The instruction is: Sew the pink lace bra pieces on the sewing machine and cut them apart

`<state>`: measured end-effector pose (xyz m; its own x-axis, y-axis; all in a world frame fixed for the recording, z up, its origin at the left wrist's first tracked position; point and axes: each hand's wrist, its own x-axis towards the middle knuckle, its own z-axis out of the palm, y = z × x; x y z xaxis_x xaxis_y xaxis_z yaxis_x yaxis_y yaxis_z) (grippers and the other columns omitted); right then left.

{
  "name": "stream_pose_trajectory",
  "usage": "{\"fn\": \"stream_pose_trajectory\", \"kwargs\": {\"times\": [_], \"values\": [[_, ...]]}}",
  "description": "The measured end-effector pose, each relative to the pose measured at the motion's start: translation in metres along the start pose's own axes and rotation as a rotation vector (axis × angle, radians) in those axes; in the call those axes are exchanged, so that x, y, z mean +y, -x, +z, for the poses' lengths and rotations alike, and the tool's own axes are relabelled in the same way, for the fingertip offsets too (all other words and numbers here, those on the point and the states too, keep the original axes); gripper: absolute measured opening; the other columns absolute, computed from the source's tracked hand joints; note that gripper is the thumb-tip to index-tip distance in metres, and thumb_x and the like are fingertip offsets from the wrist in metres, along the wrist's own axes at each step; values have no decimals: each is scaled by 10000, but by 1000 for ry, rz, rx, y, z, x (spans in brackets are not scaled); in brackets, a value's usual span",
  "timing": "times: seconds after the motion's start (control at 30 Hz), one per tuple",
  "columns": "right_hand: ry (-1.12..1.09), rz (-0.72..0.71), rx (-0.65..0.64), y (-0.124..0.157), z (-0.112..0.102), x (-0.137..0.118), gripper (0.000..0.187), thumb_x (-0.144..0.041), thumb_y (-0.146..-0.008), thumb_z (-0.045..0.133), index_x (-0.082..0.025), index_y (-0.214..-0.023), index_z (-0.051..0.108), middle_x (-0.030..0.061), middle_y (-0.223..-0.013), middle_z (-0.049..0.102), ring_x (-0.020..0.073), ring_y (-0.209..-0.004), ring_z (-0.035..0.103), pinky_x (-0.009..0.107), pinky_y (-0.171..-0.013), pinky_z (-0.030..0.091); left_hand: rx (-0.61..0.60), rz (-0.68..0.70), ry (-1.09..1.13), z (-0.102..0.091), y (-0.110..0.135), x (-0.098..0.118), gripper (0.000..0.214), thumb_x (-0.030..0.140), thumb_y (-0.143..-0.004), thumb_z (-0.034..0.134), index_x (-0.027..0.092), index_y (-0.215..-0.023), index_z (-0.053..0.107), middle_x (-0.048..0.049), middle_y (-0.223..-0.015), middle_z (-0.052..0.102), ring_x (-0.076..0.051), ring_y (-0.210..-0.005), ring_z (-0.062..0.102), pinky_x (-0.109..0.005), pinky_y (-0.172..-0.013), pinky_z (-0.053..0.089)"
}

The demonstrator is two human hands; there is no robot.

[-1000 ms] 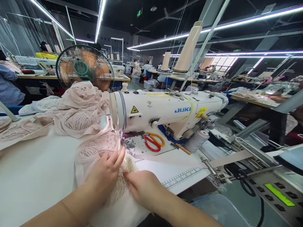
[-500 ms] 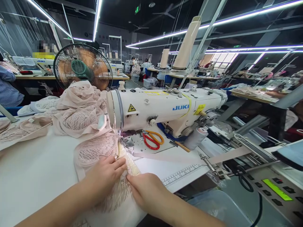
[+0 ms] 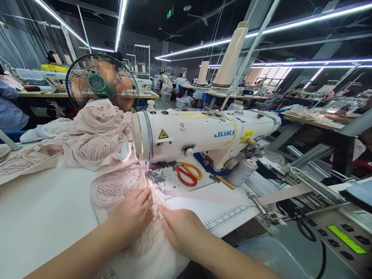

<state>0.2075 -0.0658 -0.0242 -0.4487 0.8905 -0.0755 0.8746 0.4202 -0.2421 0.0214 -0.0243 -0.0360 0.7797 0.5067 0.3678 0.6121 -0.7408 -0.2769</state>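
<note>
A pale pink lace garment piece (image 3: 116, 185) lies flat on the white table, its edge running under the needle end of the sewing machine (image 3: 174, 133). My left hand (image 3: 135, 211) presses on the lace just in front of the presser foot, fingers closed on the fabric edge. Beside it, my right hand (image 3: 181, 230) pinches the same edge between thumb and fingers, nearer to me. Between the hands the lace shows a pale seam, and its lower part hangs toward me over the table edge. A light fabric band (image 3: 200, 195) stretches from the right toward the needle.
Red and orange-handled scissors (image 3: 188, 173) rest on the machine bed. A heap of lace pieces (image 3: 97, 131) is piled behind on the left, before a large fan (image 3: 101, 83). A grey thread cone (image 3: 242, 172) and a metal tape guide (image 3: 263, 207) stand at right.
Both hands stay on the lace by the machine. The left fingers have drawn in more closely around the edge, and the right hand has shifted very slightly. The view has moved a little.
</note>
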Motion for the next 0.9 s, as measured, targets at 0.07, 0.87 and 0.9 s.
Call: {"fn": "stream_pose_trajectory", "kwargs": {"times": [0.07, 0.87, 0.9], "values": [[17, 19, -29, -3, -3, 0, 482, -236, -887, 366, -153, -1349, 477, 84, -849, 731, 244, -730, 674, 313, -523, 297, -44, -64, 51, -1, -3, -1, 368, 270, -900, 437, 40, -1057, 678, -178, -1123, 685, -308, -1087, 599, -431, -918, 504], [99, 3, -83, -29, -15, -5, 275, -210, -898, 345, -172, -1028, 584, 75, -813, 713, 229, -673, 646, 322, -492, 252, -119, -264, 38, 17, -23, -5, 346, 214, -906, 397, 63, -1029, 684, -189, -1104, 671, -293, -989, 616, -430, -838, 518], [97, 2, -79, -30, -15, -5, 267, -214, -893, 355, -176, -1022, 585, 72, -816, 713, 228, -678, 645, 321, -494, 251, -114, -296, 47, 18, -23, -5, 340, 227, -905, 409, 71, -1050, 675, -183, -1121, 663, -290, -1009, 608, -428, -858, 511]]}}
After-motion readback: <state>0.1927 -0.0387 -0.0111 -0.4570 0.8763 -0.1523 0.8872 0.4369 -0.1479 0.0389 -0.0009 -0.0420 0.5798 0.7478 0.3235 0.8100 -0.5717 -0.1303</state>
